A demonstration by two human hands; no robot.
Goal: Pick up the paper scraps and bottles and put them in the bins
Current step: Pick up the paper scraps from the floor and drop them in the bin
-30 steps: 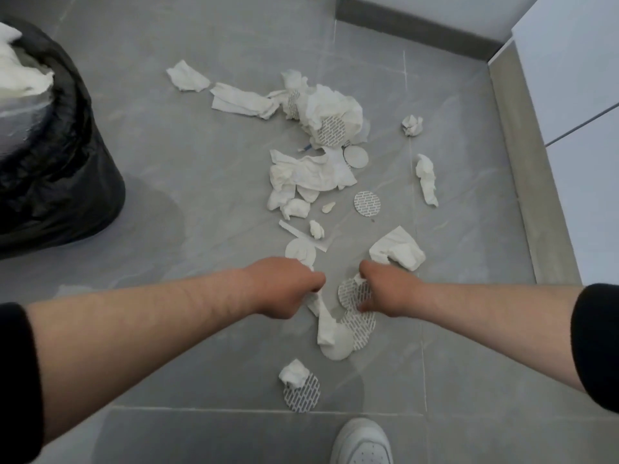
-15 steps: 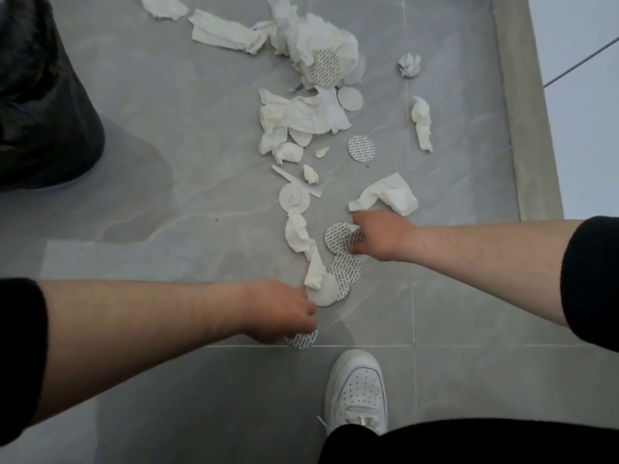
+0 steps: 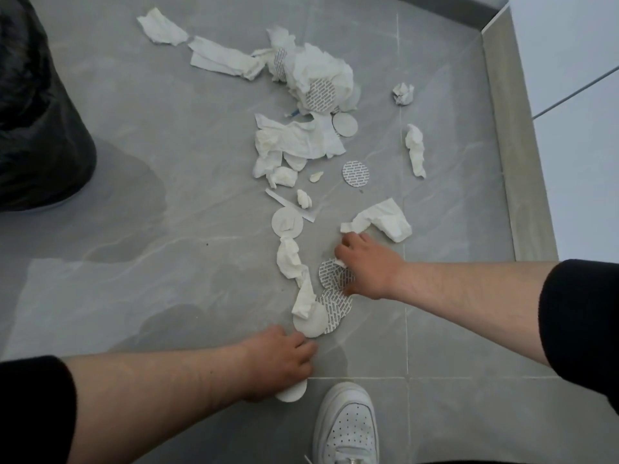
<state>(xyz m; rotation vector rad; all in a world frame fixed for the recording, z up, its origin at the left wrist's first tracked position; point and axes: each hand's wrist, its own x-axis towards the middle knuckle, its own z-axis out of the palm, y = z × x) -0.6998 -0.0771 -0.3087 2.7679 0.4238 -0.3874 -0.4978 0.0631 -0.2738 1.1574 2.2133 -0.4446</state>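
Observation:
White paper scraps [image 3: 298, 142] and round patterned discs [image 3: 355, 174] lie scattered over the grey tiled floor. My left hand [image 3: 281, 360] is low in the view, fingers closed over a white round disc [image 3: 292, 394] that sticks out beneath it. My right hand [image 3: 365, 266] presses patterned discs [image 3: 330, 272] under its thumb, and its fingers touch the end of a crumpled tissue [image 3: 385, 219]. Between my hands lie a twisted tissue strip [image 3: 294, 266] and more overlapping discs [image 3: 318, 319]. No bottle is in view.
A bin lined with a black bag [image 3: 37, 122] stands at the left edge. A beige skirting strip [image 3: 509, 155] and a white wall close off the right side. My white shoe [image 3: 346, 426] stands at the bottom, just right of my left hand.
My left hand dropped back from the middle pile to the nearest scrap by my shoe and closed on it. My right hand stayed on the patterned discs and stretched its fingers to the tissue.

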